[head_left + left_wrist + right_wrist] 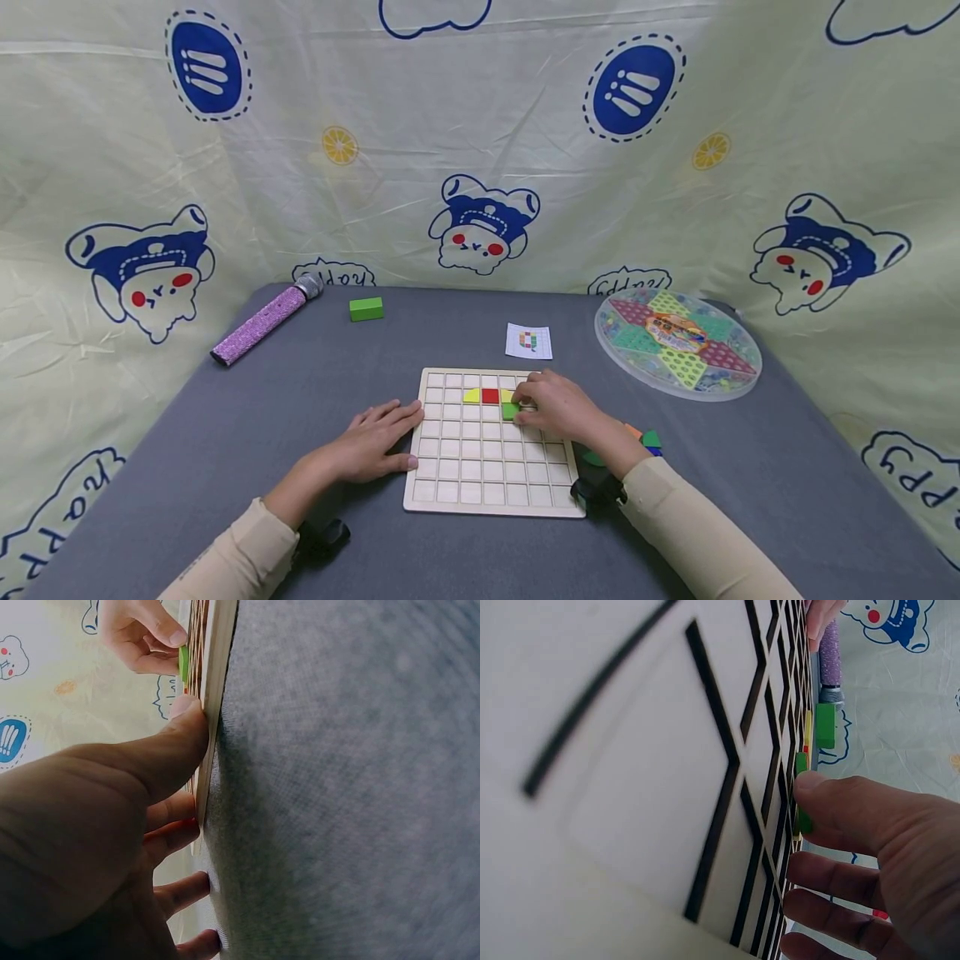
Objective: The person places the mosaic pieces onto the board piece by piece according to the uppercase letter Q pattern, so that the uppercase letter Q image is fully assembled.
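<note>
1. One green tile (510, 412), at the grid board's (480, 472) upper right, pinched by the right hand (558, 406).
2. Near it, one red tile (490, 396) and two yellow tiles (471, 396), one partly hidden.
3. Left hand (375, 442), fingers spread, touches the board.
4. Loose pieces (651, 439), half hidden, can't be counted.

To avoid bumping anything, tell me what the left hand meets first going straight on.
The left hand would first meet the grid board, which it seems to touch along the left edge.
</note>
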Demonstrator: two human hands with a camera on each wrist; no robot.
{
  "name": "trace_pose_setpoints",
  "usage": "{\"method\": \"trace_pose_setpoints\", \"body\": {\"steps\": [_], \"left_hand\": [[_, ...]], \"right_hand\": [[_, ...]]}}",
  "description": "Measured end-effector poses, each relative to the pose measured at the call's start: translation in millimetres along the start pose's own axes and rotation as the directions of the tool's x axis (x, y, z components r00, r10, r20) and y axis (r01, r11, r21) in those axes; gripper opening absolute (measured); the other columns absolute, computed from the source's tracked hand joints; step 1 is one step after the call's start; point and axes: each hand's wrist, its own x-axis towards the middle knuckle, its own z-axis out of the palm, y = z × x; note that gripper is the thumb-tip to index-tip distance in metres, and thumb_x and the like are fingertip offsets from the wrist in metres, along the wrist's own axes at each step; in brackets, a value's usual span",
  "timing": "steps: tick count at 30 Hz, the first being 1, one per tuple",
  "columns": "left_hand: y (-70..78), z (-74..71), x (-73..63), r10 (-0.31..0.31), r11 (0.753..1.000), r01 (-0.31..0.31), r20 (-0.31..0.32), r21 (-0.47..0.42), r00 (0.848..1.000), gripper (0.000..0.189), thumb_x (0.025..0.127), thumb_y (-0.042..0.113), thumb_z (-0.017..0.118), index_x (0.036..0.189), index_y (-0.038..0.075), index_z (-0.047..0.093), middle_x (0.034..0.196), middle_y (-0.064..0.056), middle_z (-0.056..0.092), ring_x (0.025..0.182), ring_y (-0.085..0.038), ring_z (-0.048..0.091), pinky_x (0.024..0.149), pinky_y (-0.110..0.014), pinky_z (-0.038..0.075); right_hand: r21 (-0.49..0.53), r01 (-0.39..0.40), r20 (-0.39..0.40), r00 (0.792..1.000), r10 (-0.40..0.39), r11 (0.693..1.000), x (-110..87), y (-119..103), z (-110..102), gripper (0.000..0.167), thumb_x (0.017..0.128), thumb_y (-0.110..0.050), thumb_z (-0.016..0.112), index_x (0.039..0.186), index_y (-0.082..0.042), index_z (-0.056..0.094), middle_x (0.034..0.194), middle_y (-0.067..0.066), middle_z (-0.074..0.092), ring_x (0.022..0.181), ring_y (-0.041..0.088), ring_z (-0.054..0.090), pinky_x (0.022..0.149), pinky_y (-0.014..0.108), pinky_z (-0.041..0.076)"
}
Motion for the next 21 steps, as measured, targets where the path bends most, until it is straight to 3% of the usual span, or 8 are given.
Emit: {"method": "trace_pose_setpoints", "body": {"steps": [21], "left_hand": [[0.0,-0.1,-1.0,0.003,1.0,-0.003,0.001,-0.01,1.0,0.069,0.092,0.04,0.056,0.149,0.011,0.029,0.156,-0.008,0.027,0.145,-0.038,0.017,0.109,-0.065,0.015]], "right_hand": [[0.013,0.017,-0.027,1.0,-0.016,1.0,-2.3,3.3,1.0,0.026,0.079,-0.032,0.076,0.1,-0.016,0.073,0.092,-0.002,0.065,0.079,0.011,0.049,0.066,0.027,0.041]]}}
